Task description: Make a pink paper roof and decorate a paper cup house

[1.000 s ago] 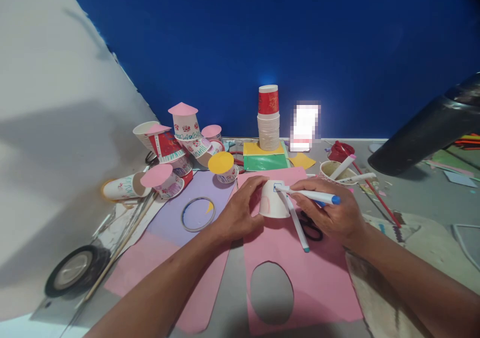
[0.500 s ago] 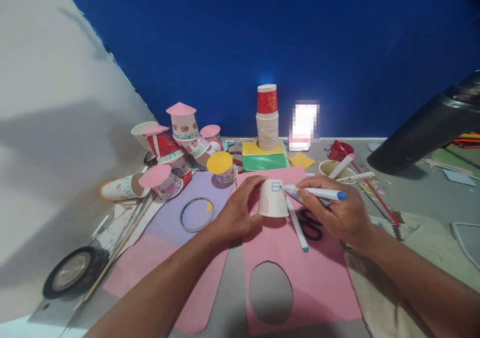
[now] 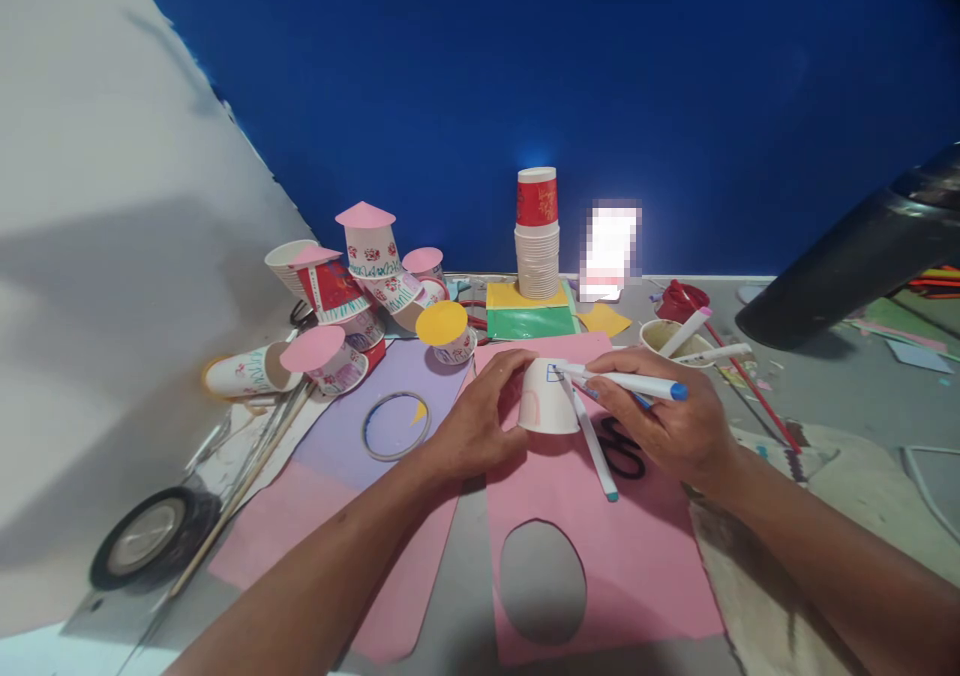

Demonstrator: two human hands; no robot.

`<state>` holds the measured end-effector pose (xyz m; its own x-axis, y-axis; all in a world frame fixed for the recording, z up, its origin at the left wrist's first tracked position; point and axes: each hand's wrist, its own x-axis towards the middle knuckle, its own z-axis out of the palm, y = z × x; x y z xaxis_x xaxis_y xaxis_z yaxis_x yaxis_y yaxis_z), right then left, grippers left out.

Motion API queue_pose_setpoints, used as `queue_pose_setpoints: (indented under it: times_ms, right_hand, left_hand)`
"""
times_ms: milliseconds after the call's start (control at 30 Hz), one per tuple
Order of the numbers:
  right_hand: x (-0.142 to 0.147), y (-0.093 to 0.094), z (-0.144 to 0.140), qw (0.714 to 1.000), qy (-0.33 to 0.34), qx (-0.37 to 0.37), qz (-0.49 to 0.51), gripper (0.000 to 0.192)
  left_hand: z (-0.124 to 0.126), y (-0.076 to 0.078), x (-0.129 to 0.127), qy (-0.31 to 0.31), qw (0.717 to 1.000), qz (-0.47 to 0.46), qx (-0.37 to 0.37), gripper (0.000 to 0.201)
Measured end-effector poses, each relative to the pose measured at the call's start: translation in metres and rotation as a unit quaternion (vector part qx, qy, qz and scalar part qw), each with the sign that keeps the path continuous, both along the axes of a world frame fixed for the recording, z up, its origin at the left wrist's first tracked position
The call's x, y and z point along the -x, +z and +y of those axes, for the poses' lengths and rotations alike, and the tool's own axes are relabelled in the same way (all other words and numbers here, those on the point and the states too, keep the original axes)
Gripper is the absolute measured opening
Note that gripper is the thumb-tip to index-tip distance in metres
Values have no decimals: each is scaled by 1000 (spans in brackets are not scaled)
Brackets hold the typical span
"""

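An upside-down white paper cup (image 3: pixel 547 408) stands on a pink sheet (image 3: pixel 637 576). My left hand (image 3: pixel 484 416) is closed around its left side. In my right hand (image 3: pixel 660 411) is a white felt-tip pen (image 3: pixel 634 383) with a blue end, its tip on a small blue window-like square drawn on the cup. A pink arch outline shows lower on the cup. Another blue-ended pen lies partly hidden beneath my right fingers. Just right of the cup, a white pen with a teal end (image 3: pixel 598 451) rests on the sheet, beside a black curled mark.
Decorated paper cups with pink and yellow paper tops (image 3: pixel 442 324) crowd the back left. Behind the work stands a stack of cups (image 3: pixel 537 246). A tape ring (image 3: pixel 396 426) lies on purple paper. At right are a pen-holding cup (image 3: pixel 675 341) and a dark cylinder (image 3: pixel 832 266).
The pen tip has shifted slightly left and up, into the blue square. The left hand keeps its hold on the cup, and the view has moved a little.
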<state>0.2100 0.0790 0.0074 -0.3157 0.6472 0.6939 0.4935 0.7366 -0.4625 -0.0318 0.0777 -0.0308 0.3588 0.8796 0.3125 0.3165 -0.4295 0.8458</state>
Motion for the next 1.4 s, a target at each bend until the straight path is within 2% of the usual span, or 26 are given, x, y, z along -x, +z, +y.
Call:
queue_pose_setpoints:
  times_ms: [400,633,900,1167,1400]
  right_hand:
    - [0,2,-2,1000,18,-1,-15,10]
    - [-3,8,-4,1000,-20,9,-13,10]
    - [-1,5,-1,1000,-17,11,-15,10]
    - [-4,5,-2,1000,-2,17,-25,11]
    - [-4,6,-3,999,5,29,-20,11]
  left_hand:
    - [1,-2,0,-4,1000,-6,0,75]
    - [-1,1,-1,1,1000,-13,13,73]
    - [-1,4,-2,-4,1000,-5,-1,75]
    - [0,2,-1,-6,1000,-18,6,77]
    - [-2,7,-2,-5,1000,-16,17,72]
